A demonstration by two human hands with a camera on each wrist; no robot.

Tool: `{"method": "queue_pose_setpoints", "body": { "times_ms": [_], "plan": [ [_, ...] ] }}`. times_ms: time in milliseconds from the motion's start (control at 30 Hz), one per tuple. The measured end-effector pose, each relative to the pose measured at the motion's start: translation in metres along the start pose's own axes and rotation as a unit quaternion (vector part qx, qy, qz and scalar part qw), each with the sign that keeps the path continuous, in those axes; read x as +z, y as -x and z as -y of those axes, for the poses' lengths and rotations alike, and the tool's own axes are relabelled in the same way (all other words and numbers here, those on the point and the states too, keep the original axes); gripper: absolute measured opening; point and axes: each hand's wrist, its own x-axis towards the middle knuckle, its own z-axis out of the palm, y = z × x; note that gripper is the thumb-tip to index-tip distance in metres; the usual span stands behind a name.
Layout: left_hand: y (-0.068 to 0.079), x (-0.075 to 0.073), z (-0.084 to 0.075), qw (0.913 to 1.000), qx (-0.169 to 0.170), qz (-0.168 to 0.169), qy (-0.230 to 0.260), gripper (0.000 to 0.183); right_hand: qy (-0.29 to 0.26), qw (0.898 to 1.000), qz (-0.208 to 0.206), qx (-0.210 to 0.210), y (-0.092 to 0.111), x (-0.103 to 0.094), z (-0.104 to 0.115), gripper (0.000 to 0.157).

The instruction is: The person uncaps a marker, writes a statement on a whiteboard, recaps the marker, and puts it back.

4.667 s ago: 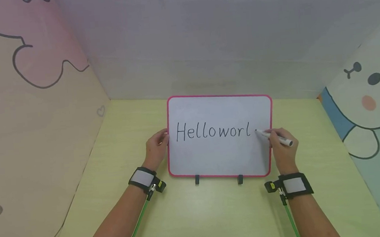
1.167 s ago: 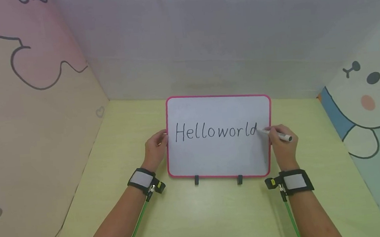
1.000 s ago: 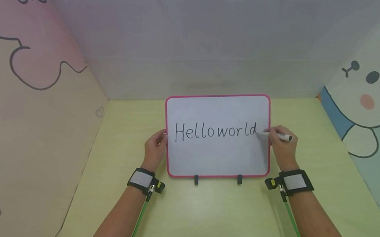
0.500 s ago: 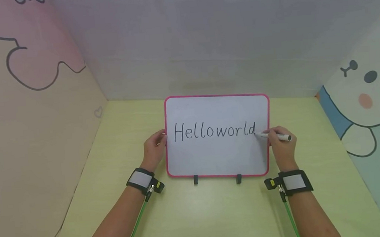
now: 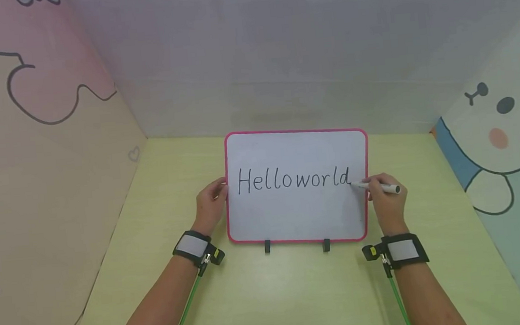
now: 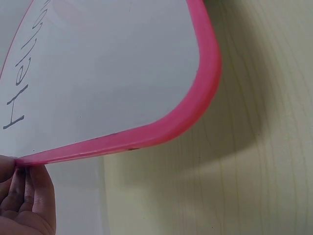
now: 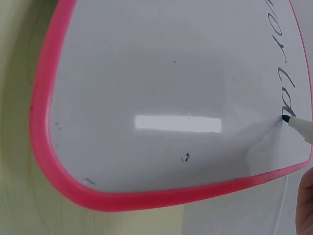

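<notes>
A whiteboard (image 5: 292,214) with a pink rim stands on the table, bearing "Helloworld" in thin dark handwriting. At its left edge, my left hand (image 5: 209,204) pinches the rim between thumb and fingers, as the left wrist view also shows (image 6: 29,200). Beyond the right edge, my right hand (image 5: 389,200) grips a white marker (image 5: 391,188) with a dark end. In the right wrist view the marker's dark tip (image 7: 286,118) is at the foot of the letter d; whether it touches the board is hard to tell. Only part of the right hand shows there.
Two small black feet (image 5: 267,246) show under the board's lower rim. Pale yellow tabletop (image 5: 282,305) lies around it, with a plain wall (image 5: 260,54) behind. Cartoon-printed walls flank both sides. Each wrist wears a black strap (image 5: 193,245) with a camera and green cable.
The letter d has been added after "Helloworl", and the marker tip has moved down to the d's foot. My left hand keeps its place on the rim. The head view has shifted slightly.
</notes>
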Motion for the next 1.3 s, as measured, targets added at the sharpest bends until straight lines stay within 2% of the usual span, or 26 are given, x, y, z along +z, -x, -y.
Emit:
{"method": "queue_pose_setpoints", "body": {
  "times_ms": [167, 333, 433, 600, 933, 1200, 1300],
  "plan": [
    [0.000, 0.000, -0.002, 1.0000, 0.002, -0.001, 0.003, 0.035, -0.002, 1.000, 0.004, 0.005, 0.000, -0.001, 0.001, 0.021],
    [0.000, 0.000, -0.001, 1.0000, 0.006, -0.008, 0.002, 0.035, -0.052, 0.998, -0.013, 0.021, -0.002, -0.007, 0.003, 0.023],
    [0.000, 0.001, 0.000, 0.9999, 0.004, -0.010, 0.001, 0.035, -0.083, 0.996, -0.032, 0.015, -0.004, -0.011, 0.003, 0.024],
    [0.000, 0.002, 0.001, 0.9999, -0.005, -0.010, -0.008, 0.035, -0.098, 0.994, -0.042, 0.002, -0.006, -0.016, -0.001, 0.023],
    [0.000, 0.001, -0.001, 0.9999, -0.007, -0.010, -0.003, 0.034, -0.081, 0.996, -0.014, -0.018, -0.004, -0.016, -0.004, 0.021],
    [-0.001, 0.002, 0.000, 1.0000, -0.005, -0.006, 0.000, 0.034, -0.062, 0.997, -0.004, -0.052, 0.000, -0.017, 0.020, 0.021],
    [-0.002, 0.002, 0.001, 1.0000, -0.006, -0.006, 0.000, 0.034, -0.063, 0.996, -0.001, -0.064, -0.001, -0.017, 0.023, 0.021]
  ]
}}
